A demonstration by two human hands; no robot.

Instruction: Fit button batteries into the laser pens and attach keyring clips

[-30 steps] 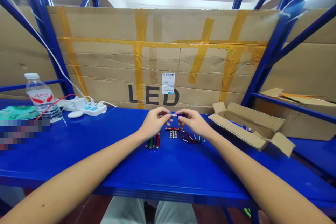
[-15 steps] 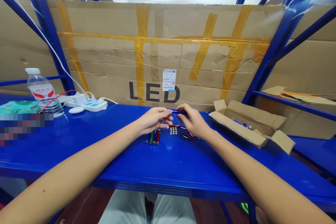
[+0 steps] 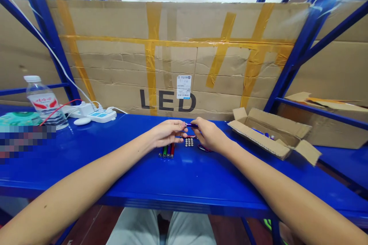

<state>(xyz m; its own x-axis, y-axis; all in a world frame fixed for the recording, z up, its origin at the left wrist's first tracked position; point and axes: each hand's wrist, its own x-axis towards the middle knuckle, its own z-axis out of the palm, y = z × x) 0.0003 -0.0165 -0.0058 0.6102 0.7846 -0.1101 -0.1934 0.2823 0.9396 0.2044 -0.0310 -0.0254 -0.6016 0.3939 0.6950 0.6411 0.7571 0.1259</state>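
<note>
Both hands meet above the blue shelf top [image 3: 184, 176]. My right hand [image 3: 209, 135] is closed round a small purple pen-shaped light [image 3: 191, 125], and my left hand [image 3: 167, 132] pinches its silver tip from the left. Under my left hand lies a row of several small coloured lights [image 3: 167, 151]. A cluster of small silver button cells [image 3: 189, 142] sits just right of them. Dark clips [image 3: 202, 148] and a red light [image 3: 189, 136] lie partly hidden beneath my right hand.
An open cardboard box [image 3: 273, 138] stands to the right. At the far left are a water bottle [image 3: 43, 101], a white power strip [image 3: 96, 115] with cables and a green packet [image 3: 18, 118]. A large taped "LED" carton [image 3: 178, 57] closes off the back.
Both hands have dropped slightly toward the shelf with the purple light, and my right hand now covers more of the clips. The view shifted a little.
</note>
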